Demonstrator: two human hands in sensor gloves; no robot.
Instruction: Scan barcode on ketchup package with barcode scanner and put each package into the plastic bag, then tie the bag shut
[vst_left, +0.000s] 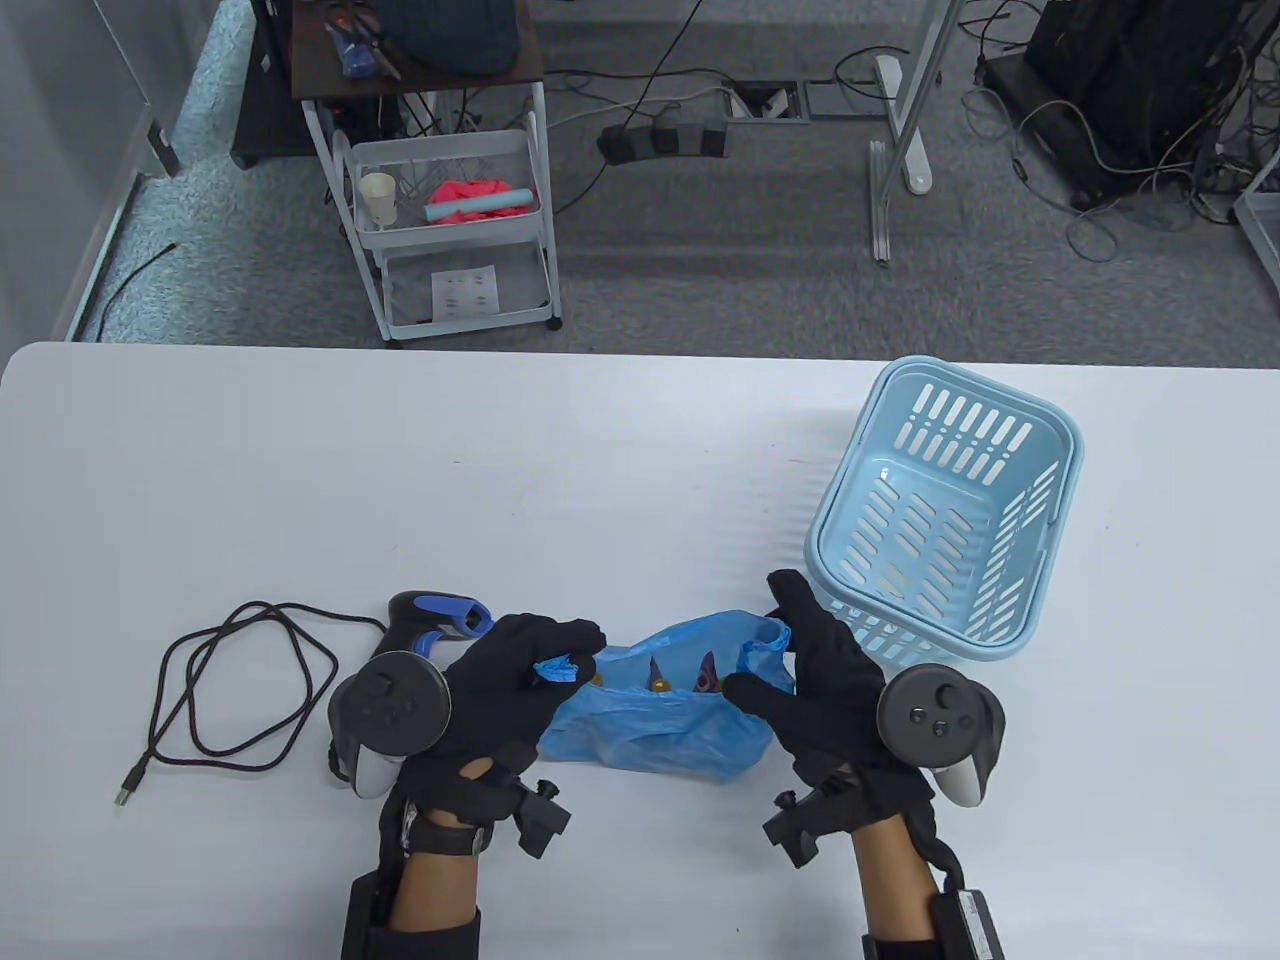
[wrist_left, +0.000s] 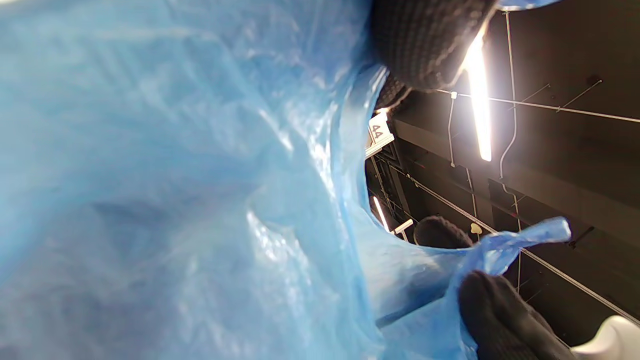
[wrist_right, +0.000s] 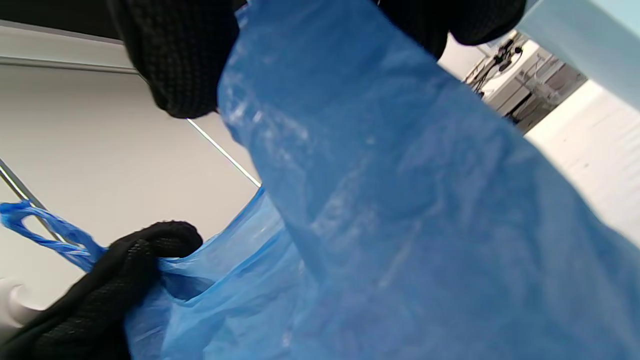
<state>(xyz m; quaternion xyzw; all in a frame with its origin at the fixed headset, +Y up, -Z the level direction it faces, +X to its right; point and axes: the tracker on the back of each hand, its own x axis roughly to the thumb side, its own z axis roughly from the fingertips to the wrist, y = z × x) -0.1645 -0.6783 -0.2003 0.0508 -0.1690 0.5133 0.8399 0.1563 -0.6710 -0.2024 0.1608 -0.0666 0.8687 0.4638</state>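
A blue plastic bag (vst_left: 660, 728) lies near the table's front edge, its mouth gaping. Inside it show the tips of ketchup packages (vst_left: 685, 677). My left hand (vst_left: 545, 665) pinches the bag's left handle (vst_left: 558, 668); my right hand (vst_left: 765, 665) pinches the right handle (vst_left: 762, 645). The bag (wrist_left: 175, 200) fills the left wrist view, where my other hand's fingers (wrist_left: 500, 310) hold the far handle. In the right wrist view my fingers (wrist_right: 180, 60) clamp the bag (wrist_right: 400, 225) from above. The barcode scanner (vst_left: 435, 617) lies on the table just left of my left hand.
A light blue basket (vst_left: 1050, 440) stands at the right, close behind my right hand. The scanner's black cable (vst_left: 240, 690) coils across the table's left front. A white cart (vst_left: 450, 220) stands on the floor beyond the table.
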